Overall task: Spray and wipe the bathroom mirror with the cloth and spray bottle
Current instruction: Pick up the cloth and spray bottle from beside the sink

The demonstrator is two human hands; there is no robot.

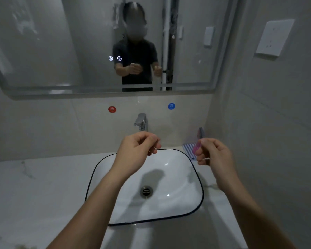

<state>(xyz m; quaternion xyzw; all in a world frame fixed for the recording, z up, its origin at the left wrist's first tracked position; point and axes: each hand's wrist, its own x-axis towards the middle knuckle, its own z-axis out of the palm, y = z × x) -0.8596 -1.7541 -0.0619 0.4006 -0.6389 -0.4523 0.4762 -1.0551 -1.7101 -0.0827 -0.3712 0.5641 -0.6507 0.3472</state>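
Hands hover over the sink (196, 169), nothing grasped yet.
Left hand (138, 148) and right hand (214, 155) loosely curled, empty; striped cloth (188, 149), soft and light, lies far right on worktop (43, 186) beside the pink spray bottle (197, 145), best gripped around the body.
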